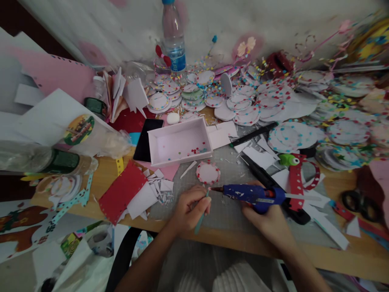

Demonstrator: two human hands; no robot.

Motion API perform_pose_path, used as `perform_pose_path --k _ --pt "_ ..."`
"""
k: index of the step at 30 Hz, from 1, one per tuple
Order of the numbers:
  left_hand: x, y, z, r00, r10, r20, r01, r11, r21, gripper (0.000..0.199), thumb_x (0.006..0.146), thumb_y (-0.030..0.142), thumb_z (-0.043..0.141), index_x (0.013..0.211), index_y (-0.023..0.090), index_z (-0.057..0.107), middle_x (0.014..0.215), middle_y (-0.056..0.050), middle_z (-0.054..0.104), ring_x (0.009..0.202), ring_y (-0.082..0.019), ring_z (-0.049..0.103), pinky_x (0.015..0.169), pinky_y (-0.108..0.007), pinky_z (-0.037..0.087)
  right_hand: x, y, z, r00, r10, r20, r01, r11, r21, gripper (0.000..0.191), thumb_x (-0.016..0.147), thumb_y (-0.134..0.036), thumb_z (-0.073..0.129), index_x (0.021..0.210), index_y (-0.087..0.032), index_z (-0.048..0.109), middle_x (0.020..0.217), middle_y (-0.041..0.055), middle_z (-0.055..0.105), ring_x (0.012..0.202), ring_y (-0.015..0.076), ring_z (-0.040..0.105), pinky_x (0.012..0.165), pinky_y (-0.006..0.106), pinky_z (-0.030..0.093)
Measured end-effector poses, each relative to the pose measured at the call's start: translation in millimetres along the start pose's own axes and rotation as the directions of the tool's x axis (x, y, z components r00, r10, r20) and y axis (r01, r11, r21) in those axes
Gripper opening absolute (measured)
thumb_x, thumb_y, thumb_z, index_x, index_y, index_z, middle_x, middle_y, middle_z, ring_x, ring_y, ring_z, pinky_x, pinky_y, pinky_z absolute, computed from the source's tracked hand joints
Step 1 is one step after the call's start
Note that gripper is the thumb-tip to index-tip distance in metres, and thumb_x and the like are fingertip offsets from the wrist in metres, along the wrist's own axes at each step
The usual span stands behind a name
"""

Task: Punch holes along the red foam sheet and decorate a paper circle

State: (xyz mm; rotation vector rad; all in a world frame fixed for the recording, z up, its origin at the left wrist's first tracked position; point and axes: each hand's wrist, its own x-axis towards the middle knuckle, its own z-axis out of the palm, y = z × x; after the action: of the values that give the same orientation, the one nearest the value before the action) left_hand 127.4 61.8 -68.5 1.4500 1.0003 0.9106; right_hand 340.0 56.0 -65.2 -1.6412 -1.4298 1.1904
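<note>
My right hand is wrapped round a blue hot glue gun, whose nozzle points left. Closed in a pinch, my left hand grips a slim teal tool that looks like tweezers. A tiny pinkish piece shows at the tool's upper tip, right by the nozzle; whether they touch I cannot tell. Just beyond both hands lies a round white paper disc with small red pieces round its edge. Behind it stands an open pale pink box with a few red and coloured bits inside.
Stacks of decorated paper discs line the back, beside a water bottle. A black phone lies left of the box. Red card and white scraps lie left; black scissors lie right. The wooden table's front edge is close.
</note>
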Motion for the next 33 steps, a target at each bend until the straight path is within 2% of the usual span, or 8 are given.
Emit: perform_pose_path --k 9,22,28,33 --pt "0.7 -1.2 -0.1 1.0 -0.009 0.001 0.009 1.0 0.01 0.046 0.097 0.038 0.039 0.056 0.019 0.046 0.054 -0.001 0.047 0.063 -0.016 0.048 0.07 -0.03 0.038 2.2 -0.1 1.2 1.0 0.001 0.002 -0.001 1.0 0.006 0.023 0.066 -0.02 0.055 0.089 -0.021 0.052 0.073 -0.0016 0.057 0.061 0.0156 0.055 0.058 0.026 0.047" --pt "2.1 1.1 -0.3 1.0 0.006 -0.01 -0.006 1.0 0.007 0.047 0.096 0.039 0.039 0.055 0.019 0.046 0.053 -0.001 0.046 0.064 -0.016 0.048 0.069 -0.03 0.038 2.4 -3.1 0.6 0.999 -0.003 0.039 0.002 1.0 0.014 0.019 0.068 -0.019 0.052 0.086 -0.022 0.048 0.061 -0.0054 0.048 0.051 0.0128 0.046 0.048 0.023 0.04" --pt "0.1 0.5 -1.6 0.999 -0.034 -0.01 0.034 0.999 -0.006 0.048 0.096 0.043 0.038 0.055 0.019 0.047 0.054 -0.001 0.048 0.065 -0.016 0.049 0.07 -0.03 0.039 1.1 -4.4 5.1 0.999 -0.042 -0.02 0.041 0.999 -0.017 0.02 0.067 -0.02 0.054 0.086 -0.022 0.048 0.062 -0.0047 0.051 0.051 0.0138 0.049 0.048 0.025 0.042" --pt "-3.3 -4.1 -2.1 0.997 -0.078 -0.024 0.077 0.996 -0.044 0.051 0.095 0.048 0.039 0.056 0.018 0.049 0.056 -0.001 0.048 0.062 -0.015 0.049 0.066 -0.029 0.039 -6.3 -3.8 -1.6 0.988 -0.031 -0.151 0.022 0.998 -0.063 0.024 0.072 -0.032 0.062 0.091 -0.022 0.051 0.074 0.0007 0.061 0.063 0.0186 0.059 0.058 0.03 0.05"
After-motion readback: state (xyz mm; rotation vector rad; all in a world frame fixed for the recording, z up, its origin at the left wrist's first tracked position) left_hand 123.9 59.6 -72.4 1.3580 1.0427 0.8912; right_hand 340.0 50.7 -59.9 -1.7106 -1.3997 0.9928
